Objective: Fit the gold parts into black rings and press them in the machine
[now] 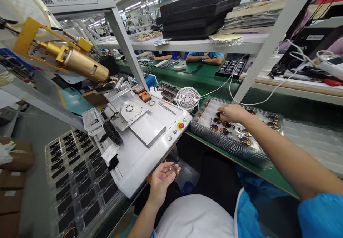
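Observation:
My left hand (pixel 163 179) is closed around a small gold-coloured ring-shaped part (pixel 174 171), held near my lap in front of the white machine. My right hand (pixel 232 113) reaches into a clear plastic tray (pixel 233 143) on the right. Its fingers point down and are pressed together over the tray's back left part, beside a dark round piece; what they hold, if anything, is hidden. Several round amber-and-black parts (pixel 224 131) lie in the tray's compartments. The tray sits on top of a stack of similar trays.
The white machine (pixel 150 138) bears a metal plate, tweezers and a red button (pixel 181 125). A small white fan (pixel 187 99) stands behind it. Black trays (pixel 80 181) lie at lower left. A gold cylinder (pixel 85 66) hangs upper left. Other people's arms (pixel 205 59) show across the bench.

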`<state>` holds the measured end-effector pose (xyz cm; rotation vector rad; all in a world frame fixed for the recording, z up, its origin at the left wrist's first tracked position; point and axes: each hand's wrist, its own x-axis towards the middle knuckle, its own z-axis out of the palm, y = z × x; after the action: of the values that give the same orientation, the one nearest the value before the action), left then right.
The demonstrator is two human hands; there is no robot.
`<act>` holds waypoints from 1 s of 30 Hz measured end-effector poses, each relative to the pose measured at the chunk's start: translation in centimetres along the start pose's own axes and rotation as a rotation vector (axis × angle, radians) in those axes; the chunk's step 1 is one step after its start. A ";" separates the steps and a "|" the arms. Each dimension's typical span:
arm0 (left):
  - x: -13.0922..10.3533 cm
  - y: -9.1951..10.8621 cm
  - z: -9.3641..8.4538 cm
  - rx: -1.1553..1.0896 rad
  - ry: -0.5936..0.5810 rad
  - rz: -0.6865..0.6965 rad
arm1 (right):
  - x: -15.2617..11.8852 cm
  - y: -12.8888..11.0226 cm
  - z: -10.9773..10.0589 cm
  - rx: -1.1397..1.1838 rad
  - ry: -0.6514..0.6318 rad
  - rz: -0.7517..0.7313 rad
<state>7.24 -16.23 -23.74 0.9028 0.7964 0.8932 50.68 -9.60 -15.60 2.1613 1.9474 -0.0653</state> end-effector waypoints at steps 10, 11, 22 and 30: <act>0.0 -0.3 0.3 0.001 -0.017 -0.022 | 0.8 0.4 -0.7 0.003 -0.070 -0.027; -0.1 -0.4 0.5 -0.001 -0.018 -0.021 | 0.8 0.1 -0.7 -0.003 -0.067 -0.018; -0.5 -1.1 -0.6 -0.016 0.006 -0.027 | 0.0 -2.3 0.0 -0.033 0.031 0.152; -0.4 -1.4 -1.2 -0.039 -0.033 -0.014 | -0.1 -1.1 0.2 0.072 0.068 0.248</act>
<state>6.46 -16.66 -25.38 0.8749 0.7542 0.8766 49.64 -9.60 -15.89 2.4648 1.7189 -0.0194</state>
